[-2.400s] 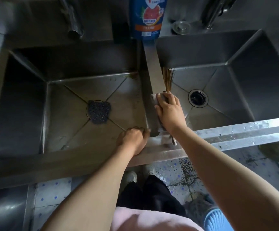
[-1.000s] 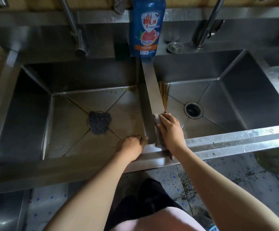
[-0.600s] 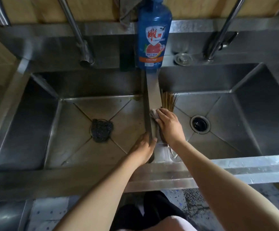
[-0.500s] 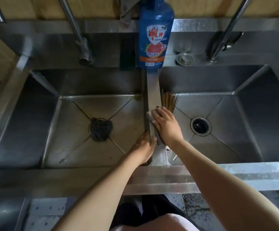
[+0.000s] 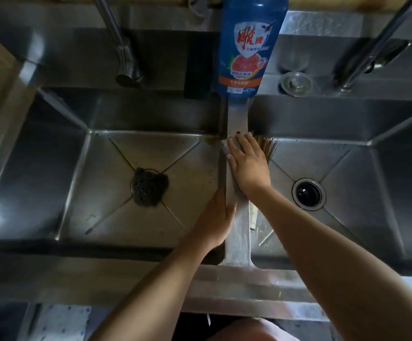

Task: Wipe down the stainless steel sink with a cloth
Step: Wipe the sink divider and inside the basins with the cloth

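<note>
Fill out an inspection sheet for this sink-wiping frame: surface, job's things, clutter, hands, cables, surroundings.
Surface: double stainless sink, brownish marks on the left basin floor.
Job's things: grey cloth on the divider between the basins, under the right hand.
Clutter: blue detergent bottle at the divider's far end; dark scourer at the left basin's centre; bristle brush in the right basin; metal plug on the back ledge.
Hands: right hand presses the cloth with flat fingers; left hand rests against the divider's left side, holding nothing.
Cables: nothing seen.
Surroundings: left faucet and right faucet behind the basins; tiled floor below.
</note>
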